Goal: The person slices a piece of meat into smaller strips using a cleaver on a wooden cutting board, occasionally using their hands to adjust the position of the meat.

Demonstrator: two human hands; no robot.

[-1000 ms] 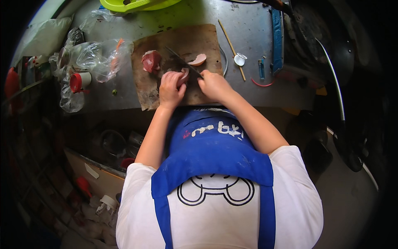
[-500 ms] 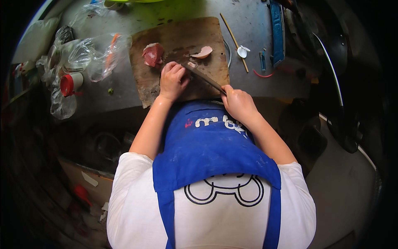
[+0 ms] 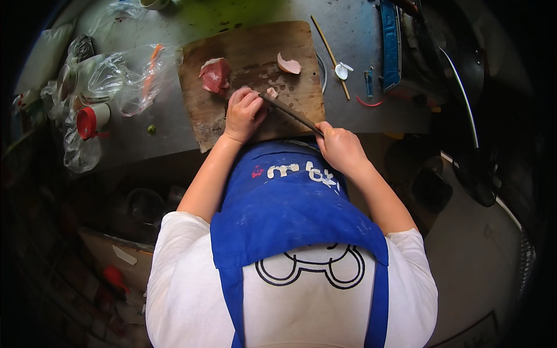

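On a worn wooden cutting board (image 3: pixel 200 119), my left hand (image 3: pixel 242 116) is closed, its fingers curled down over a piece of meat mostly hidden beneath them. My right hand (image 3: pixel 340 149) grips the handle of a knife (image 3: pixel 290 112). The blade slants up and left, its tip end right beside my left fingertips. A small pale bit of meat (image 3: pixel 272 92) lies just beyond the blade. Past my left hand sits a red chunk of meat (image 3: pixel 215 75). A curved pale pink piece (image 3: pixel 289 64), perhaps fat or skin, rests toward the board's far right.
Left of the board are crumpled clear plastic bags (image 3: pixel 119 78) and a red-lidded jar (image 3: pixel 93 120) on its side. A thin wooden stick (image 3: pixel 325 43), a small white object (image 3: pixel 341 71) and a blue box (image 3: pixel 390 46) lie to the right. The metal table's near edge meets my blue apron (image 3: pixel 290 214).
The curved pale piece has turned and shifted farther off. The small bit of meat now lies apart from the blade. Both hands stay nearly in place, the knife moving slightly.
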